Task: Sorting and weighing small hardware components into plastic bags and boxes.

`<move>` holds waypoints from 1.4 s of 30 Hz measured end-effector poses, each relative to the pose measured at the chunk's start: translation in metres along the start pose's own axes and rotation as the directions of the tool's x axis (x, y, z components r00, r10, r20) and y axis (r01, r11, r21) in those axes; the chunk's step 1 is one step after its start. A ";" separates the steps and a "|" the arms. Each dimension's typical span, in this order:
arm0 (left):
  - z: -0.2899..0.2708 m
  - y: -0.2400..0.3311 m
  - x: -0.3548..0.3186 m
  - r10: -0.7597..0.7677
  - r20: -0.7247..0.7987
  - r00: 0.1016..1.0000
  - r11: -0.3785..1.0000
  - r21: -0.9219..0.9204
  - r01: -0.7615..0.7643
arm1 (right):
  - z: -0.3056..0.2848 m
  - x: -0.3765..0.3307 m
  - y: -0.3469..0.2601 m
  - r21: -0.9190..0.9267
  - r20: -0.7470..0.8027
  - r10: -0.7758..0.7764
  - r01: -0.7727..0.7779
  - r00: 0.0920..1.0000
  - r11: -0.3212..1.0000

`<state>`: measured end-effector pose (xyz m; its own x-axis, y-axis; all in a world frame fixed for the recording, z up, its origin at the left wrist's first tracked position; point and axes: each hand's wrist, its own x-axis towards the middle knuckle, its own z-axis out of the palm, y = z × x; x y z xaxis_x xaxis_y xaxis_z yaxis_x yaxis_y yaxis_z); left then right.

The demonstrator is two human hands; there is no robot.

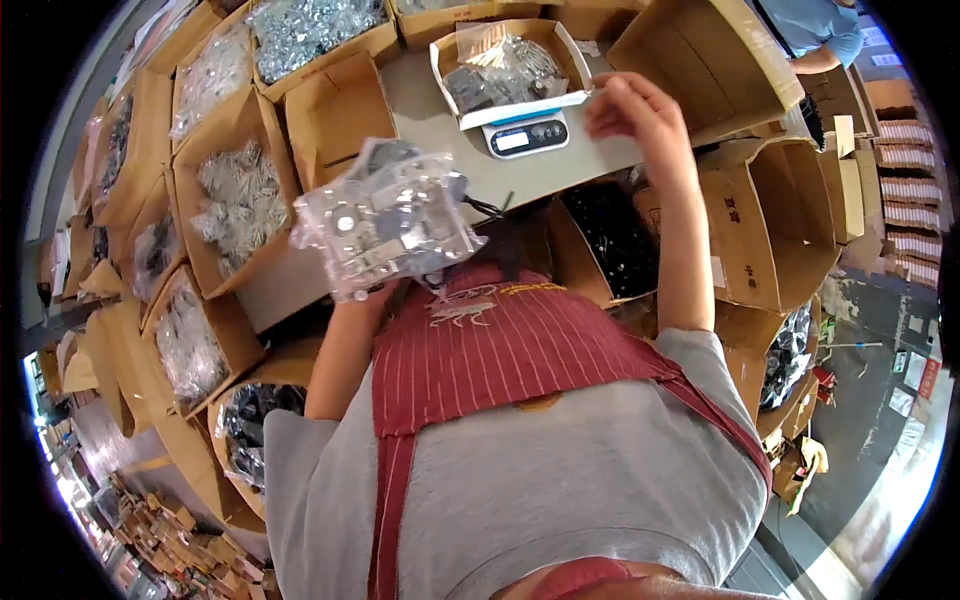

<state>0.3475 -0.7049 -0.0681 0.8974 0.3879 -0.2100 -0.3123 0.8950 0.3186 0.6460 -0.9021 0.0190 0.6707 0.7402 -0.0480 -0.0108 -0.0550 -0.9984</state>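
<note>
Clear plastic bags of metal hardware [395,225] are held up in front of my apron on the left. My left hand is hidden behind them; only its wrist and forearm show below, and the bags rest in its grip. My right hand [640,112] is raised beside the right corner of a white box [472,120], fingers loosely stretched and nothing seen in them. Small clear packets and a bundle of pale pins [486,46] lie in that box. Beneath the box stands a digital scale [528,138] with a lit display.
Cardboard boxes of bagged parts curve around the left, one holding clear packets [240,205]. A brown carton [335,115] adjoins the grey tabletop [425,95]. Large cartons [765,225] stand at the right, near a box of black parts [612,240]. Another person [815,30] is at the far right.
</note>
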 end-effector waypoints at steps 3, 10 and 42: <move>-0.004 0.040 0.013 0.047 -0.030 0.998 0.999 0.025 -0.046 | -0.055 0.064 0.040 -0.091 -0.200 0.030 -0.049 0.979 0.995; 0.017 0.100 0.064 0.071 0.099 0.993 0.982 0.168 -0.087 | -0.105 0.143 0.131 -0.179 0.102 0.575 -0.553 0.812 0.813; 0.214 0.087 0.388 -0.269 0.098 0.958 0.963 0.013 0.269 | -0.356 0.084 -0.083 0.445 -0.723 0.116 0.330 0.681 0.833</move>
<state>0.7352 -0.5234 0.0765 0.9744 0.1096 -0.1965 -0.0555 0.9634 0.2622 0.9677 -1.0740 0.1077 0.9917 0.0132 -0.1279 -0.1176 0.4962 -0.8602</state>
